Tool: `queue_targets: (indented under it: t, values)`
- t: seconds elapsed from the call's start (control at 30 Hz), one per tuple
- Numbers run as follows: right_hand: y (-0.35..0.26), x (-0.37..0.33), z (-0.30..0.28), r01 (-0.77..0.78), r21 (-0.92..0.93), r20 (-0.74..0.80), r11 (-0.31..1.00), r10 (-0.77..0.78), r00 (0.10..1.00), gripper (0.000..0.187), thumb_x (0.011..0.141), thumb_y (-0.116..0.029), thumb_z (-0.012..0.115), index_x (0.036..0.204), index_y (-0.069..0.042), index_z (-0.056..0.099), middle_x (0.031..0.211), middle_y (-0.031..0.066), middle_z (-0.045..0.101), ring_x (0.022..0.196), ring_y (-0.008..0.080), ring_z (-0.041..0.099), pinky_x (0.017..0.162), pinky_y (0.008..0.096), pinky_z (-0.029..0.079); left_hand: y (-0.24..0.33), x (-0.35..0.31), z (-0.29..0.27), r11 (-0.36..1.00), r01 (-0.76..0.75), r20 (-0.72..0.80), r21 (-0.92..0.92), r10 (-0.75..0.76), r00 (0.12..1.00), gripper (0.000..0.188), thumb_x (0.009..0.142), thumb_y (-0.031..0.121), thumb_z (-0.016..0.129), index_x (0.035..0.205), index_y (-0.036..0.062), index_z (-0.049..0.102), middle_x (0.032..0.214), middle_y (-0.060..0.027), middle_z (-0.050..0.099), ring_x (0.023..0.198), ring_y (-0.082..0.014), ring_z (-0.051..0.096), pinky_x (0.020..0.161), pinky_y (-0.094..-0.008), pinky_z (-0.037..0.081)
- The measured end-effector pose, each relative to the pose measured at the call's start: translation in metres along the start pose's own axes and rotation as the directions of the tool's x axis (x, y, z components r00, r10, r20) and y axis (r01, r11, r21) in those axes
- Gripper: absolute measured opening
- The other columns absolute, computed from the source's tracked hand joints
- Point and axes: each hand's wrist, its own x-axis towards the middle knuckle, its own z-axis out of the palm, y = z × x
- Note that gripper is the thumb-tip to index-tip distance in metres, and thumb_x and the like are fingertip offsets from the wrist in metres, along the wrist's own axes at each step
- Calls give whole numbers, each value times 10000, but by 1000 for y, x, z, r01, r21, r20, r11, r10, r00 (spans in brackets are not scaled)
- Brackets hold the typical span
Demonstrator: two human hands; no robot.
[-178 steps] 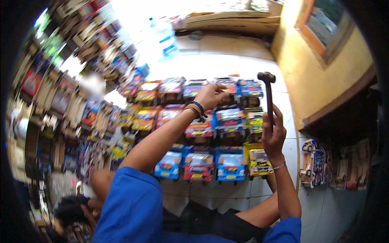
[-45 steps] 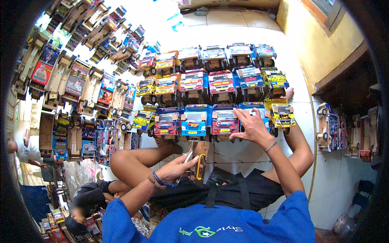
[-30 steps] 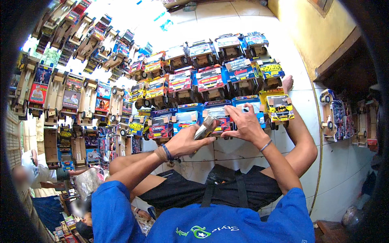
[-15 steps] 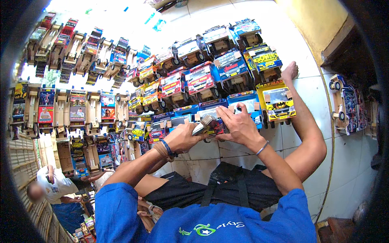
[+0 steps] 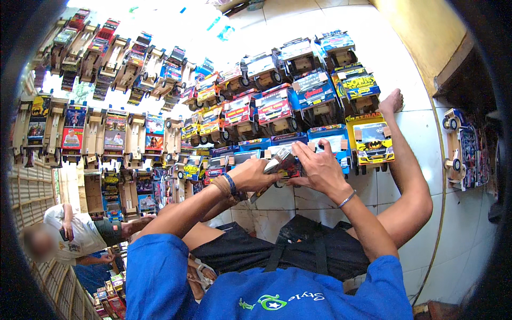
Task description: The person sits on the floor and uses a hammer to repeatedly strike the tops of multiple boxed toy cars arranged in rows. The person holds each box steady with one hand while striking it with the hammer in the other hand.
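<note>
My left hand [image 5: 250, 175] is closed around a silver metal hand tool [image 5: 278, 160], which looks like a stapler, though fingers cover much of it. Its front end meets the front of a small toy truck [image 5: 292, 170] in the nearest row. My right hand [image 5: 324, 170] grips that truck, fingers over the top and thumb low at the front. To the right of this hand stands a yellow and black toy truck [image 5: 375, 144], with small light-brown squares at its upper front corners. A blue toy truck [image 5: 337, 143] sits between the two, partly behind my fingers.
Rows of printed toy trucks [image 5: 274, 106] fill the tiled floor ahead. More wooden trucks [image 5: 112, 133] are lined up at left, and one lies by the right wall [image 5: 464, 152]. My bare foot [image 5: 392, 101] borders the rows. Another person in a white shirt [image 5: 77, 229] is at lower left.
The view has shifted, so the trucks appear slightly farther right and lower. The tool in my left hand has tilted, while my right hand keeps its hold on the truck.
</note>
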Motion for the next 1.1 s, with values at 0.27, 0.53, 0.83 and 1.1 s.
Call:
queue_targets:
  t: [0.27, 0.53, 0.83, 1.1]
  values:
    - [1, 0, 1, -27, 32, 38, 999, 26, 999, 951, 738, -621, 774, 1395, 10, 502, 1378, 144, 618, 1197, 223, 623, 1055, 472, 342, 3, 2, 1, 1000, -24, 43, 17, 23, 999, 630, 974, 620, 547, 1184, 38, 667, 939, -302, 700, 890, -419, 709, 750, -493, 552]
    - [-3, 3, -7, 28, 39, -44, 999, -26, 999, 878, 707, -532, 815, 1353, -15, 518, 1277, 106, 631, 1135, 231, 625, 1034, 482, 357, 23, -2, 23, 1000, 19, -333, 20, -11, 943, 701, 934, 652, 587, 1024, -32, 710, 808, -311, 692, 756, -444, 703, 713, -518, 558]
    - [-1, 4, -5, 53, 22, -53, 998, -52, 997, 886, 685, -515, 829, 1350, -21, 516, 1229, 84, 640, 1087, 214, 630, 996, 471, 362, 25, 1, 49, 964, 145, -344, -223, -217, 914, 699, 920, 675, 587, 913, -5, 750, 803, -299, 699, 771, -456, 701, 728, -543, 545]
    - [-1, 5, -6, 61, -9, -34, 998, -61, 998, 863, 706, -529, 815, 1347, -30, 525, 1276, 83, 638, 1115, 208, 632, 1011, 461, 362, 22, 4, 53, 963, 168, -379, -213, -240, 894, 658, 909, 675, 603, 982, 41, 766, 817, -284, 708, 796, -448, 708, 736, -530, 555]
